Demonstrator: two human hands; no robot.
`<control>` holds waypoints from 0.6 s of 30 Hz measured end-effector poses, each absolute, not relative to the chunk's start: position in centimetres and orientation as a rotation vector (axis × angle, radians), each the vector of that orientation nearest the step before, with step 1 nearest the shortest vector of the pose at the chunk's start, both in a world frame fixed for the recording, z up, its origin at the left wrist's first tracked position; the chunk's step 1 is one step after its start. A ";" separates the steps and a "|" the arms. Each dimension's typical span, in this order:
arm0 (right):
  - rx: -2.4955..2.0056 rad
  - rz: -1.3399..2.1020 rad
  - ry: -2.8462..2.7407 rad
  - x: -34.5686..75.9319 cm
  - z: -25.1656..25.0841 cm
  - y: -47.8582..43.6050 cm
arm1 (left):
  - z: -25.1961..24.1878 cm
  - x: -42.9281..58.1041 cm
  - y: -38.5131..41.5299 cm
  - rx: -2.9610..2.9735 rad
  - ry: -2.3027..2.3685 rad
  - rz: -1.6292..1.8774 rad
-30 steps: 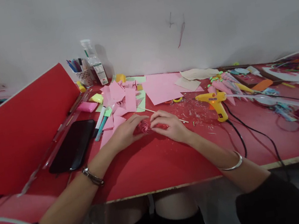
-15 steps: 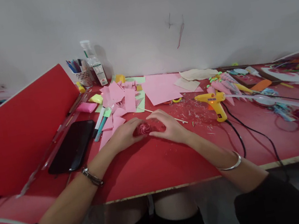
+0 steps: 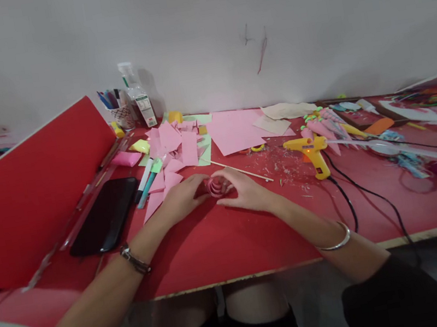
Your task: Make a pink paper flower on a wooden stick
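A small pink-and-white striped swirl (image 3: pixel 214 187), rounded in shape, is between my two hands over the middle of the table. My left hand (image 3: pixel 186 195) touches its left side with thumb and fingertips. From the right, the fingers of my right hand (image 3: pixel 245 189) curl around the swirl, and the thumb lies a little below it. Some fingertips are hidden behind it. A thin wooden stick (image 3: pixel 244 171) lies just beyond my right hand. Cut pink paper pieces (image 3: pixel 171 138) are heaped behind my left hand.
A yellow glue gun (image 3: pixel 313 154) with a black cord stands to the right. On the left are a phone (image 3: pixel 105 217), markers (image 3: pixel 147 188) and a slanted red board (image 3: pixel 41 197). A glass bottle (image 3: pixel 141 98) and a pen cup (image 3: pixel 122 117) stand against the wall.
The swirl has turned so that its striped side shows instead of its spiral face, and it has shifted slightly right. My right fingers have closed in around it.
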State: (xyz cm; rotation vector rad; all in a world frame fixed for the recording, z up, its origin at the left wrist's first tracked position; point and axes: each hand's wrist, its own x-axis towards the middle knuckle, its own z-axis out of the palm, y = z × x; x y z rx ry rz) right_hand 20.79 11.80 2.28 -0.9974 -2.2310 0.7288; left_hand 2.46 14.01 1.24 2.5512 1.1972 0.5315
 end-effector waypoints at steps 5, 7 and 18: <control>-0.999 0.646 -2.219 20.9 2.5 11.7 | 0.8 2.2 14.4 2.522 1.108 0.711; -1.024 0.601 -2.240 20.9 2.6 11.8 | 1.0 2.2 14.3 2.488 1.103 0.771; -1.121 0.610 -2.281 20.7 2.1 12.1 | 1.6 2.6 13.8 2.470 1.045 0.564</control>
